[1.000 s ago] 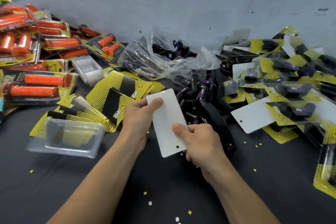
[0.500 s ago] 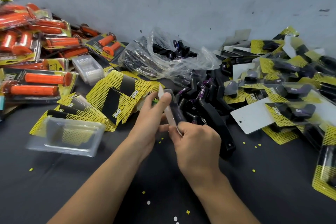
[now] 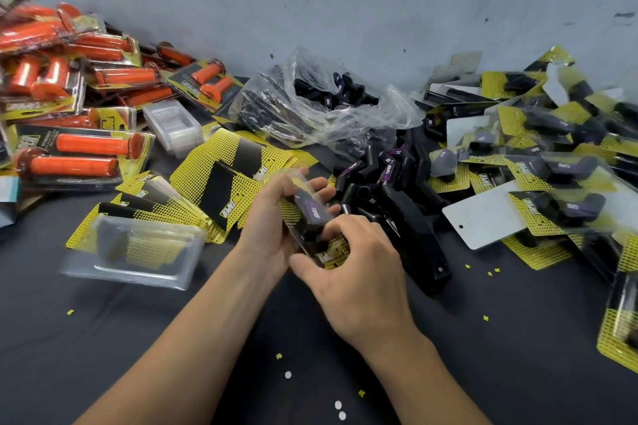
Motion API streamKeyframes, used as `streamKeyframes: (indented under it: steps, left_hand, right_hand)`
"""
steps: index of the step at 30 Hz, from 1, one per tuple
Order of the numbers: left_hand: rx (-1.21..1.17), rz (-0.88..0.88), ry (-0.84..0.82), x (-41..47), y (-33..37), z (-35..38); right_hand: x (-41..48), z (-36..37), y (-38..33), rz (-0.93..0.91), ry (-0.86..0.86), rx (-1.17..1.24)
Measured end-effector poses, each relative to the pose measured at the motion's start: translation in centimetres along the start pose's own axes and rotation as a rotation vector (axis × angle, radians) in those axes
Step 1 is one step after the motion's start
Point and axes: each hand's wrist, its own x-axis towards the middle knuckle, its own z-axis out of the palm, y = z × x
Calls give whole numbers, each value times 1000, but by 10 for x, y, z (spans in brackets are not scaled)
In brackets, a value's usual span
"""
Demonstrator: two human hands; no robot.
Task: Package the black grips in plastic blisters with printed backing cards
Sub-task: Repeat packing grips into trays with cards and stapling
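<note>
Both hands hold one blister pack (image 3: 312,217) over the middle of the black table: a black grip with a purple label under clear plastic, on a yellow-and-black printed card. My left hand (image 3: 272,217) grips its far left edge, fingers curled round it. My right hand (image 3: 359,262) pinches its near end. Loose black grips (image 3: 376,176) lie heaped just beyond the hands. Printed backing cards (image 3: 221,179) are fanned out to the left, and an empty clear blister (image 3: 138,252) lies on some of them.
Packed orange grips (image 3: 69,86) pile up at far left. A crumpled clear bag (image 3: 321,107) of black grips sits against the grey wall. Finished black packs (image 3: 552,155) cover the right side. A blank white card (image 3: 483,217) lies among them. Paper punch scraps dot the table (image 3: 172,338).
The pack was turned over: one second ago its white back faced me, then it stood on edge, and now its printed front with the grip faces up. Both hands kept hold.
</note>
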Motion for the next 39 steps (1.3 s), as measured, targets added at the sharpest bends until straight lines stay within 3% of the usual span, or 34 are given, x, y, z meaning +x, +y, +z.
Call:
streamKeyframes:
  steps: [3, 6, 9, 13, 18, 24, 27, 29, 33, 35, 37, 39]
  left_hand:
    - [-85, 23, -27, 3, 7, -4]
    - [-139, 36, -122, 3, 14, -5]
    - [-145, 6, -252, 2, 16, -8]
    - [-91, -75, -386, 0, 15, -10]
    - [-28, -157, -414, 5, 9, -11]
    - [227, -140, -247, 4, 0, -6]
    - [242, -75, -141, 5, 0, -4]
    - [206, -28, -69, 5, 2, -3]
    - [142, -19, 9, 5, 9, -7]
    - [137, -19, 17, 7, 9, -9]
    - [143, -29, 26, 8, 8, -10]
    - [130, -37, 38, 11, 7, -13]
  right_hand:
    - [2, -7, -1, 163, -44, 304]
    - [5, -10, 2, 404, -13, 455]
    - [8, -8, 4, 600, -152, 768]
    - [9, -9, 7, 630, -162, 925]
    - [11, -6, 10, 621, -164, 980]
    - [9, -1, 13, 580, -25, 836]
    - [9, -2, 14, 520, -7, 733]
    - [9, -6, 12, 398, 11, 541]
    - [13, -27, 11, 148, 410, 159]
    - [19, -40, 18, 171, 534, 12]
    - [24, -49, 29, 321, 389, -167]
    - [26, -52, 34, 469, 107, -341]
